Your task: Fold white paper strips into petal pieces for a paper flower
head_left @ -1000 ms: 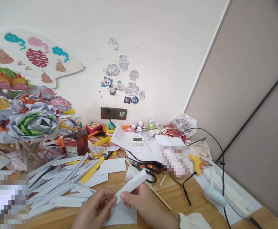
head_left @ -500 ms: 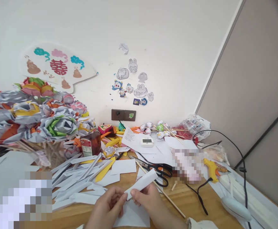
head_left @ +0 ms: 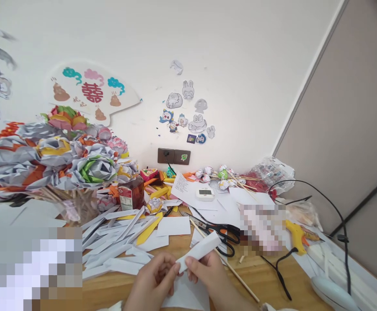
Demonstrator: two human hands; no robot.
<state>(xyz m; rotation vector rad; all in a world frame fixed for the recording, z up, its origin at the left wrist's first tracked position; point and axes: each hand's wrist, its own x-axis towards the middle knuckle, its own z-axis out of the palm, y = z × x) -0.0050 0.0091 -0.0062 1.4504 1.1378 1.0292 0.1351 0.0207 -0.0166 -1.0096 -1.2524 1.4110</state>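
A folded white paper strip [head_left: 201, 251] slants up to the right just above the wooden table [head_left: 256, 270]. My left hand [head_left: 154, 283] pinches its lower end with thumb and forefinger. My right hand [head_left: 207, 276] grips the same strip from the right, fingers closed on it. Under both hands lies a flat white sheet [head_left: 188, 296]. Black-handled scissors [head_left: 220, 235] and a thin wooden stick [head_left: 236, 276] lie just beyond my right hand.
A heap of folded white and yellow paper strips [head_left: 120, 242] lies to the left. Paper flowers [head_left: 61, 164] on sticks stand at far left. A yellow glue gun [head_left: 296, 237], black cables [head_left: 282, 276], a white mouse-like device [head_left: 332, 293] and a small white timer [head_left: 205, 193] lie to the right.
The view has swung left and slightly down, so everything has slid to the right in the picture. Both hands keep the same pinch on the strip.
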